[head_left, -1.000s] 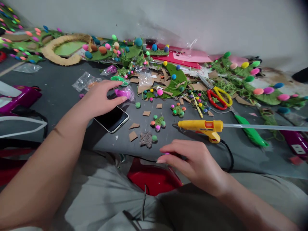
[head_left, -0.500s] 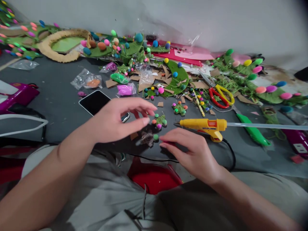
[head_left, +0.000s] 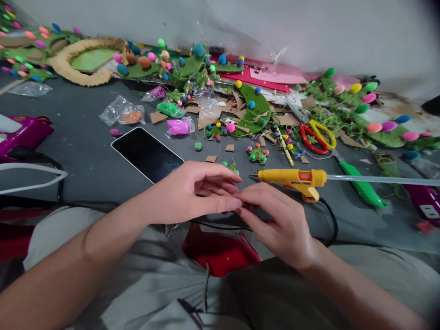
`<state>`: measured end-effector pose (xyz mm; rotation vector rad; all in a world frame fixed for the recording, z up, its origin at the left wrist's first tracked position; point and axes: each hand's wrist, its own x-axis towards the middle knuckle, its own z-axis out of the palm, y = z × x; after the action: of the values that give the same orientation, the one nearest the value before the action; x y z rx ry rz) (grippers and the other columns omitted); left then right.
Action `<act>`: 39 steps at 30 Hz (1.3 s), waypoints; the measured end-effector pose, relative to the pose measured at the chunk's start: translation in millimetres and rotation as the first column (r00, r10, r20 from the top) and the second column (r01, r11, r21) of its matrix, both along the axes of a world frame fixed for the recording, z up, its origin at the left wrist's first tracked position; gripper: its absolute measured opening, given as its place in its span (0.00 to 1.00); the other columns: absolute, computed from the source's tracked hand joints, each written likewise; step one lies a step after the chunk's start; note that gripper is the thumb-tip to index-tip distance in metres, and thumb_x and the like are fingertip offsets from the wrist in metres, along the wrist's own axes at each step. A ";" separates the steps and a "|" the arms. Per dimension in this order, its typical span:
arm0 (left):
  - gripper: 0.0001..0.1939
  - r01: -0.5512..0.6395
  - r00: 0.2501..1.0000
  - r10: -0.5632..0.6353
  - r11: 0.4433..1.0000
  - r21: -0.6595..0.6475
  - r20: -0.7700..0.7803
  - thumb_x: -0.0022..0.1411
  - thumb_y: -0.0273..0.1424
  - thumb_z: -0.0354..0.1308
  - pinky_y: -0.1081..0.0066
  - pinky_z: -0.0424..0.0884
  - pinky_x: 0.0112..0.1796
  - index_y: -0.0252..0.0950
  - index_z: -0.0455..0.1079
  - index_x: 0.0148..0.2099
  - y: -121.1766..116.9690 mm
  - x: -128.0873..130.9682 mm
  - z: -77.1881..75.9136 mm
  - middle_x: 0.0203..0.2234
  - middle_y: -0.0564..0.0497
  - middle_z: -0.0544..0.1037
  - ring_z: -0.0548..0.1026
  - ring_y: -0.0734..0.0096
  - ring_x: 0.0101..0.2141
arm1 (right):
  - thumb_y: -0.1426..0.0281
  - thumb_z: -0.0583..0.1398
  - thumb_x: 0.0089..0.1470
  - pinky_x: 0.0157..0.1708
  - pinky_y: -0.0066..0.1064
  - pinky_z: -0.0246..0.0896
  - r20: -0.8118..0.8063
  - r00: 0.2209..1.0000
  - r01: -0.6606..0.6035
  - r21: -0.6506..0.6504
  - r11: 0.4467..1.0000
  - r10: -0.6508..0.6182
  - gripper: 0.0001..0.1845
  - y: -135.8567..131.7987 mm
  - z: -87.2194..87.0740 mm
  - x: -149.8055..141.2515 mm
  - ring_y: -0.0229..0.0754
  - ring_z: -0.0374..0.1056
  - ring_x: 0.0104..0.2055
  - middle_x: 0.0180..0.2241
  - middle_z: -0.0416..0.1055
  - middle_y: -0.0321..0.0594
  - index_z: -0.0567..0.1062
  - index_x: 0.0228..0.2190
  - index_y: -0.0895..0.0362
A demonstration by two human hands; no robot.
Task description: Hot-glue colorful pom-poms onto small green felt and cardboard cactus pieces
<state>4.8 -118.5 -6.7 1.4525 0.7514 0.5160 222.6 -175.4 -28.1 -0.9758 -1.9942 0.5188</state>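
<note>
My left hand is curled, its thumb and fingertips meeting the fingertips of my right hand just above the table's front edge. My right thumb and index finger are pinched together. A trace of purple shows between the touching fingertips, but what they hold is too covered to make out. Just beyond them lies a small green piece with coloured balls, partly hidden by my left hand. A similar piece with pink, orange and green balls rests farther back. Right of it is a yellow hot glue gun, its nozzle pointing left.
A phone lies left of my hands, near a green clay lump. Red-and-yellow scissors and a green-handled cutter lie right. Bagged pink clay, cardboard scraps and a tan ring sit farther back.
My left hand has moved right and down to meet my right hand's fingertips. The phone and green clay lump are uncovered; the brownish piece between my hands is now out of sight.
</note>
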 end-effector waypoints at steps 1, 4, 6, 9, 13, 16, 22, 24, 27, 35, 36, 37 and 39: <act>0.20 -0.005 1.000 0.006 0.999 -0.050 0.015 0.60 0.33 0.71 0.69 0.82 0.47 0.38 0.76 0.53 -2.1 2.8 -1.6 0.44 0.49 0.85 0.84 0.63 0.45 | 0.78 0.62 0.61 0.39 0.31 0.72 0.035 0.999 0.005 0.029 1.000 -0.006 0.08 -0.6 0.8 0.2 0.39 0.74 0.38 0.37 0.77 0.42 0.76 0.41 0.56; 0.17 -0.019 0.999 0.022 0.995 -0.095 0.038 0.58 0.33 0.73 0.70 0.83 0.44 0.37 0.78 0.49 -6.3 9.0 -3.6 0.40 0.49 0.86 0.85 0.63 0.42 | 0.76 0.62 0.62 0.34 0.30 0.69 0.122 0.992 0.020 0.099 0.995 -0.032 0.06 -2.1 4.0 0.2 0.37 0.70 0.33 0.32 0.75 0.39 0.76 0.41 0.56; 0.14 -0.037 0.999 0.038 0.998 -0.043 0.038 0.58 0.32 0.72 0.73 0.82 0.42 0.37 0.79 0.46 -4.9 9.1 -1.7 0.38 0.51 0.86 0.85 0.65 0.40 | 0.74 0.63 0.62 0.33 0.29 0.68 0.132 0.990 0.036 0.102 0.994 -0.049 0.06 -3.2 5.5 0.4 0.36 0.70 0.32 0.32 0.75 0.38 0.76 0.43 0.56; 0.09 -0.061 0.998 0.063 0.994 0.094 -0.015 0.62 0.32 0.69 0.75 0.81 0.40 0.38 0.81 0.45 6.1 0.2 4.4 0.38 0.51 0.86 0.84 0.69 0.38 | 0.68 0.65 0.62 0.30 0.28 0.65 0.143 0.989 0.031 0.062 0.998 -0.040 0.12 -5.4 6.1 3.0 0.35 0.69 0.30 0.32 0.75 0.37 0.75 0.47 0.56; 0.10 -0.125 0.985 0.143 0.975 0.184 -0.091 0.70 0.36 0.61 0.80 0.78 0.32 0.38 0.80 0.48 27.4 -20.2 9.3 0.31 0.51 0.84 0.80 0.77 0.28 | 0.67 0.65 0.63 0.28 0.28 0.60 0.230 0.972 -0.052 0.014 0.999 0.047 0.08 -9.4 4.4 11.0 0.34 0.67 0.28 0.28 0.73 0.35 0.77 0.42 0.57; 0.07 -0.235 0.953 0.276 0.934 0.269 -0.123 0.62 0.36 0.69 0.79 0.77 0.31 0.40 0.82 0.41 34.6 -26.3 8.1 0.29 0.52 0.83 0.80 0.75 0.28 | 0.67 0.63 0.64 0.28 0.28 0.57 0.254 0.962 -0.090 -0.040 0.995 0.097 0.06 -10.5 2.4 15.4 0.34 0.65 0.28 0.27 0.73 0.34 0.78 0.39 0.57; 0.08 -0.160 0.983 0.170 0.978 0.132 -0.067 0.62 0.31 0.68 0.70 0.82 0.41 0.39 0.81 0.44 21.9 -8.2 6.3 0.37 0.50 0.87 0.85 0.63 0.39 | 0.71 0.64 0.63 0.29 0.26 0.60 0.147 0.989 -0.022 -0.091 0.996 0.035 0.06 -5.3 -0.1 13.9 0.32 0.65 0.27 0.28 0.72 0.34 0.78 0.41 0.59; 0.09 -0.093 0.994 0.096 0.993 0.068 -0.049 0.65 0.32 0.65 0.73 0.82 0.37 0.39 0.80 0.47 17.2 -2.6 4.0 0.36 0.50 0.86 0.85 0.67 0.35 | 0.71 0.65 0.62 0.29 0.25 0.62 0.097 0.995 0.048 -0.088 0.995 -0.040 0.10 -3.6 -0.1 12.8 0.32 0.65 0.27 0.29 0.71 0.34 0.77 0.45 0.60; 0.11 -0.061 0.997 0.063 0.997 0.047 -0.035 0.62 0.31 0.69 0.77 0.81 0.35 0.40 0.79 0.47 14.8 -0.4 -0.9 0.34 0.52 0.86 0.84 0.71 0.33 | 0.70 0.66 0.61 0.29 0.26 0.64 0.074 0.994 0.089 -0.093 0.992 -0.082 0.13 -2.6 0.0 12.3 0.33 0.65 0.27 0.29 0.70 0.33 0.76 0.47 0.59; 0.07 -0.173 0.982 0.179 0.980 0.098 -0.060 0.66 0.34 0.65 0.78 0.78 0.31 0.39 0.81 0.44 22.0 -7.7 6.9 0.30 0.50 0.84 0.82 0.71 0.30 | 0.68 0.64 0.63 0.30 0.27 0.67 0.097 0.995 0.048 -0.144 0.988 -0.034 0.11 -4.1 -3.8 12.0 0.34 0.67 0.28 0.30 0.73 0.35 0.77 0.47 0.56; 0.08 -0.171 0.982 0.177 0.981 0.091 -0.069 0.68 0.35 0.62 0.78 0.77 0.29 0.39 0.80 0.45 22.4 -7.8 7.6 0.29 0.50 0.84 0.82 0.72 0.29 | 0.68 0.64 0.63 0.30 0.27 0.67 0.099 0.995 0.043 -0.143 0.989 -0.029 0.10 -4.1 -4.0 11.8 0.34 0.67 0.27 0.30 0.73 0.36 0.77 0.46 0.56; 0.09 -0.167 0.982 0.174 0.982 0.089 -0.075 0.69 0.36 0.62 0.78 0.76 0.27 0.39 0.80 0.45 22.8 -7.8 7.5 0.28 0.50 0.83 0.81 0.72 0.27 | 0.69 0.63 0.63 0.30 0.27 0.67 0.104 0.994 0.039 -0.140 0.989 -0.024 0.10 -3.9 -4.1 11.7 0.34 0.67 0.27 0.31 0.74 0.36 0.77 0.46 0.57; 0.08 -0.175 0.980 0.184 0.979 0.109 -0.080 0.65 0.36 0.65 0.78 0.76 0.28 0.40 0.80 0.45 23.0 -7.7 5.4 0.30 0.51 0.84 0.81 0.72 0.28 | 0.68 0.63 0.64 0.30 0.27 0.66 0.117 0.993 0.025 -0.136 0.990 -0.009 0.09 -3.5 -4.2 11.8 0.33 0.67 0.27 0.31 0.74 0.37 0.77 0.45 0.57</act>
<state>-2.9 -95.5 -1.3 1.5179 0.9458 0.6380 234.4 -178.9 -32.3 -1.1288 -2.0731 0.6087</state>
